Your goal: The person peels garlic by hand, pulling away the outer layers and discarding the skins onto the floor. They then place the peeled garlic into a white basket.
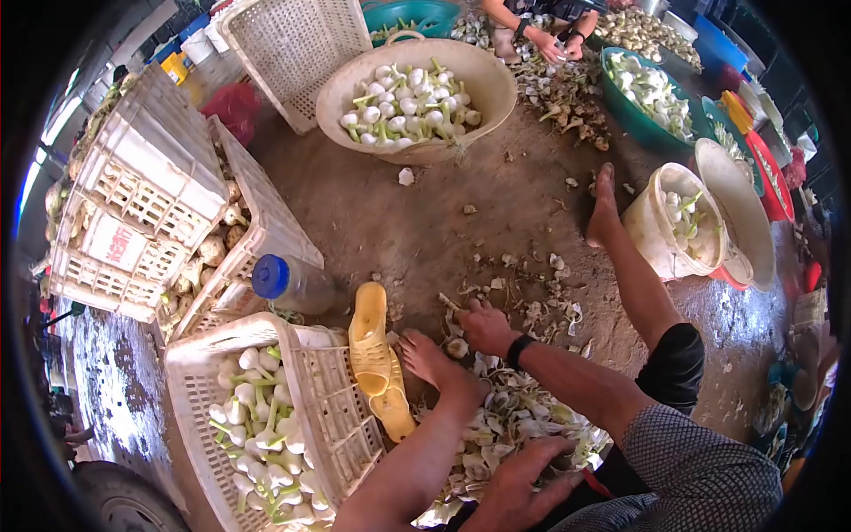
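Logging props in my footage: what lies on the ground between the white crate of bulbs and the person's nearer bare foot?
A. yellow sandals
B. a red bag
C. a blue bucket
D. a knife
A: the yellow sandals lie between the crate and the bare foot.

Pale veg peels — heaped on grnd

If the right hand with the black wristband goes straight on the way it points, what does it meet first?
Probably the loose peel scraps on the ground just ahead of the right hand. Beyond them I see bare dirt up to the tilted white crate, though depth is unclear.
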The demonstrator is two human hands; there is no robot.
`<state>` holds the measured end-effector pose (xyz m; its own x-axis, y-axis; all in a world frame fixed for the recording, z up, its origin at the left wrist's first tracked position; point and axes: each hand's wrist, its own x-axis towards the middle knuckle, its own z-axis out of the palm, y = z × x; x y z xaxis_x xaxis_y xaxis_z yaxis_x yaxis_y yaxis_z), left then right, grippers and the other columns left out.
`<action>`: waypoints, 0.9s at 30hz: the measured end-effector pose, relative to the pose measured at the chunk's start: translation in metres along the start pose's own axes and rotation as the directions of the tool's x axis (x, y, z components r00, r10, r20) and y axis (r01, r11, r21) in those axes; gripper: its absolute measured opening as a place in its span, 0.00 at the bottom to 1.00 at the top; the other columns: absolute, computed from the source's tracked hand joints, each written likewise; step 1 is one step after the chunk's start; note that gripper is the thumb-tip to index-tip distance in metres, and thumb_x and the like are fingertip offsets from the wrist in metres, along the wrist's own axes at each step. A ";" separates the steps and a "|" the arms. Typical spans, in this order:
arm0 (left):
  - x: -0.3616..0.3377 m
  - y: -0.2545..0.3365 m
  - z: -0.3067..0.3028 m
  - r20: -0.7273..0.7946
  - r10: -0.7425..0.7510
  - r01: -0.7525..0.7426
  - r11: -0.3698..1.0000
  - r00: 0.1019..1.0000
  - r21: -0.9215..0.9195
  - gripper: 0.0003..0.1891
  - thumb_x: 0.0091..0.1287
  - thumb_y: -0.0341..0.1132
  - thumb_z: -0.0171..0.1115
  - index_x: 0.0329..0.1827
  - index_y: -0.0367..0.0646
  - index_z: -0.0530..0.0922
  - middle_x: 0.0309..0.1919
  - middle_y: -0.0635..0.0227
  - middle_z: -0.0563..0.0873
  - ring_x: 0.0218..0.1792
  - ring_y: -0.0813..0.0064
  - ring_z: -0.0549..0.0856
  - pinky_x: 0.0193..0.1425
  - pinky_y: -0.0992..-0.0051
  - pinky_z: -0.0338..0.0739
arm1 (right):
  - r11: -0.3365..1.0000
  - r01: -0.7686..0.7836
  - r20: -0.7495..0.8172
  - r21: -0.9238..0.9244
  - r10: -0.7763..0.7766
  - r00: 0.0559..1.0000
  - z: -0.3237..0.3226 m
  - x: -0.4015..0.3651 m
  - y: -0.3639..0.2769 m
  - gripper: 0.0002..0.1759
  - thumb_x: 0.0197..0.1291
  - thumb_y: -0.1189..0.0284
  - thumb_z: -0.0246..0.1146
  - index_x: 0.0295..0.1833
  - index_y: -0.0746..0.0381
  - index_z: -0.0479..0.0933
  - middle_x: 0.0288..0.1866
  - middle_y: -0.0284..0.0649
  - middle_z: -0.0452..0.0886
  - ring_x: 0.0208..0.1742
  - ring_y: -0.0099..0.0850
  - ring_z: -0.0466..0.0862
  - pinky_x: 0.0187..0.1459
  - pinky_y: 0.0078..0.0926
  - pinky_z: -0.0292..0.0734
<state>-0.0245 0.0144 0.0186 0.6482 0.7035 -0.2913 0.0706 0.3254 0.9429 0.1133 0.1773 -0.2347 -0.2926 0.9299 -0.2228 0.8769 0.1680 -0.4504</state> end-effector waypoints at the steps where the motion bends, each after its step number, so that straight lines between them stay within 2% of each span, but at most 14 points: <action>1: 0.002 0.001 -0.002 -0.004 -0.005 0.005 1.000 1.000 -0.001 0.22 0.65 0.33 0.68 0.62 0.39 0.75 0.51 0.60 0.83 0.49 0.73 0.83 0.55 0.72 0.77 | 1.000 0.003 0.004 0.004 -0.003 1.000 0.004 0.002 0.002 0.14 0.52 0.76 0.60 0.46 0.61 0.75 0.51 0.55 0.74 0.50 0.58 0.79 0.47 0.52 0.76; 3: 0.005 0.008 -0.003 -0.078 -0.059 0.056 0.998 0.995 -0.035 0.20 0.63 0.33 0.67 0.58 0.38 0.76 0.47 0.59 0.84 0.45 0.68 0.84 0.51 0.70 0.78 | 0.996 0.095 -0.034 0.004 -0.094 0.995 0.007 0.003 0.006 0.11 0.54 0.75 0.60 0.44 0.62 0.75 0.47 0.55 0.77 0.48 0.56 0.80 0.46 0.51 0.77; 6: 0.003 0.018 0.004 -0.173 -0.123 0.108 0.990 0.977 -0.089 0.17 0.60 0.33 0.67 0.52 0.36 0.78 0.42 0.56 0.85 0.38 0.62 0.86 0.44 0.68 0.80 | 0.998 0.039 0.011 0.055 -0.039 0.999 0.006 -0.014 0.010 0.13 0.55 0.71 0.61 0.47 0.61 0.78 0.40 0.55 0.80 0.42 0.55 0.83 0.45 0.49 0.78; 7: 0.002 0.005 0.003 -0.172 -0.032 0.034 0.999 0.985 0.005 0.20 0.62 0.34 0.67 0.56 0.37 0.77 0.45 0.57 0.84 0.41 0.66 0.86 0.47 0.70 0.80 | 0.998 0.040 0.001 0.050 -0.040 0.999 -0.001 -0.025 0.007 0.13 0.55 0.71 0.61 0.47 0.61 0.78 0.40 0.55 0.80 0.42 0.55 0.83 0.45 0.49 0.78; 9: 0.004 -0.024 0.000 -0.221 0.044 -0.037 0.999 0.974 0.036 0.23 0.64 0.34 0.69 0.60 0.37 0.75 0.47 0.57 0.82 0.44 0.70 0.84 0.48 0.72 0.80 | 0.880 0.006 -0.066 0.474 0.029 0.997 -0.020 -0.057 -0.002 0.17 0.54 0.68 0.63 0.49 0.61 0.80 0.34 0.56 0.82 0.38 0.55 0.83 0.42 0.49 0.78; 10: 0.005 -0.029 0.002 -0.276 0.025 -0.035 0.999 0.961 -0.031 0.23 0.63 0.34 0.70 0.59 0.36 0.74 0.47 0.57 0.82 0.45 0.70 0.84 0.48 0.72 0.80 | 0.869 -0.018 -0.032 0.495 0.039 0.999 -0.034 -0.074 -0.007 0.18 0.59 0.64 0.63 0.51 0.63 0.80 0.33 0.51 0.84 0.34 0.44 0.85 0.36 0.40 0.78; 11: 0.006 -0.029 0.004 -0.268 0.038 -0.046 0.999 0.963 -0.024 0.23 0.63 0.34 0.70 0.59 0.36 0.74 0.47 0.57 0.82 0.45 0.70 0.84 0.48 0.72 0.80 | 0.872 -0.014 -0.047 0.489 0.043 0.998 -0.060 -0.094 -0.022 0.18 0.59 0.64 0.63 0.51 0.63 0.80 0.33 0.51 0.84 0.34 0.44 0.85 0.36 0.40 0.78; 13: 0.007 -0.025 0.005 -0.481 0.126 -0.102 0.992 0.868 0.074 0.25 0.61 0.28 0.68 0.62 0.34 0.72 0.51 0.59 0.81 0.50 0.71 0.81 0.52 0.72 0.78 | 0.445 -0.276 0.254 0.852 0.111 0.961 -0.115 -0.135 -0.058 0.20 0.65 0.60 0.61 0.51 0.67 0.80 0.31 0.39 0.82 0.32 0.28 0.82 0.33 0.29 0.76; 14: 0.008 -0.020 0.003 -0.472 0.138 -0.110 0.990 0.870 0.087 0.25 0.61 0.28 0.68 0.62 0.34 0.72 0.51 0.59 0.81 0.50 0.71 0.81 0.52 0.72 0.78 | 0.444 -0.263 0.238 0.856 0.113 0.965 -0.129 -0.152 -0.065 0.20 0.65 0.60 0.61 0.51 0.67 0.80 0.31 0.39 0.82 0.32 0.28 0.82 0.33 0.29 0.76; 16: 0.008 -0.012 0.001 -0.453 0.451 -0.164 0.824 0.769 0.543 0.27 0.59 0.26 0.69 0.61 0.34 0.71 0.51 0.59 0.81 0.50 0.71 0.82 0.51 0.71 0.79 | 0.371 -0.173 0.160 0.912 0.065 0.985 -0.149 -0.182 -0.074 0.23 0.68 0.58 0.60 0.52 0.69 0.79 0.30 0.31 0.79 0.31 0.18 0.78 0.31 0.20 0.73; 19: 0.017 -0.039 0.002 -0.345 0.372 -0.223 0.889 0.862 0.400 0.27 0.57 0.25 0.69 0.61 0.34 0.71 0.49 0.58 0.82 0.49 0.71 0.84 0.51 0.72 0.80 | 0.268 -0.084 0.075 0.960 0.042 0.996 -0.163 -0.220 -0.087 0.22 0.69 0.59 0.60 0.53 0.69 0.79 0.30 0.31 0.78 0.29 0.19 0.77 0.30 0.20 0.72; 23: 0.017 -0.037 0.013 -0.213 0.434 -0.269 0.803 0.875 0.531 0.29 0.54 0.24 0.73 0.61 0.34 0.72 0.47 0.61 0.84 0.47 0.73 0.85 0.53 0.73 0.81 | 0.390 -0.110 0.070 0.914 0.116 0.991 -0.174 -0.257 -0.083 0.24 0.71 0.59 0.58 0.55 0.71 0.78 0.34 0.35 0.81 0.30 0.21 0.79 0.32 0.21 0.76; 25: 0.017 -0.039 0.017 -0.237 0.369 -0.258 0.882 0.898 0.394 0.30 0.54 0.24 0.74 0.60 0.35 0.73 0.47 0.61 0.85 0.47 0.73 0.85 0.53 0.73 0.81 | 0.283 -0.070 0.024 0.956 0.161 0.987 -0.169 -0.274 -0.082 0.23 0.72 0.61 0.56 0.57 0.72 0.76 0.34 0.36 0.82 0.30 0.21 0.80 0.31 0.20 0.77; 27: 0.018 -0.044 0.018 -0.255 0.300 -0.239 0.939 0.919 0.246 0.30 0.53 0.25 0.75 0.60 0.35 0.73 0.48 0.61 0.85 0.47 0.73 0.85 0.53 0.72 0.81 | 0.023 -0.071 0.065 0.997 0.208 0.976 -0.161 -0.283 -0.075 0.21 0.73 0.63 0.54 0.57 0.71 0.76 0.34 0.36 0.82 0.30 0.21 0.81 0.30 0.19 0.77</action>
<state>-0.0017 0.0012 -0.0256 0.4241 0.9053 -0.0255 0.0983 -0.0180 0.9950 0.1919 -0.0454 0.0010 -0.1283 0.9212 -0.3672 -0.3397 -0.3887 -0.8564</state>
